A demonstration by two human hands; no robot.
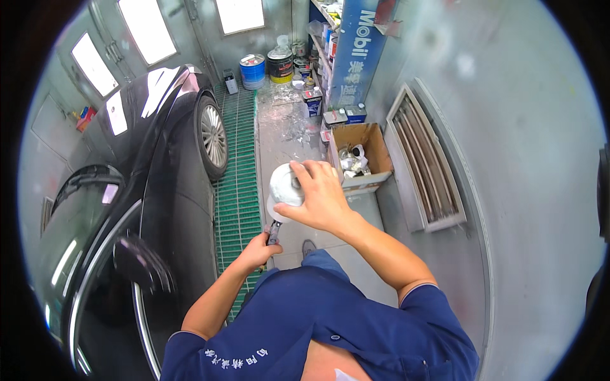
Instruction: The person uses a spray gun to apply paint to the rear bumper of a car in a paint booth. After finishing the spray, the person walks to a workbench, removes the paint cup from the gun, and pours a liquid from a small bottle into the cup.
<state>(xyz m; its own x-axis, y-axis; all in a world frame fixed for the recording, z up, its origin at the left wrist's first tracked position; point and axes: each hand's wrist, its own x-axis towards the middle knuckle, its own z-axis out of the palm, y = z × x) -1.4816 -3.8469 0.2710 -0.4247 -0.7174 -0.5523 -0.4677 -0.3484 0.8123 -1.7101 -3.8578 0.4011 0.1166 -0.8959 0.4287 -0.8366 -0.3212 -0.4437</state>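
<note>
In front of my body is a paint spray gun (274,232) with a round whitish cup (283,188) on top. My left hand (258,251) is closed round the gun's dark lower part, mostly hiding it. From the right, my right hand (323,195) reaches over the cup, thumb on its near side and fingertips on its top. Its fingers are bent round the cup, gripping it. The gun's nozzle is hidden from this view.
On the left stands a black car (168,146) beside a green floor grating (238,159). Ahead are a blue drum (253,73), several cans and a shelf (321,47). A cardboard box (359,181) of crumpled waste sits by the right wall, near a louvred vent (426,159).
</note>
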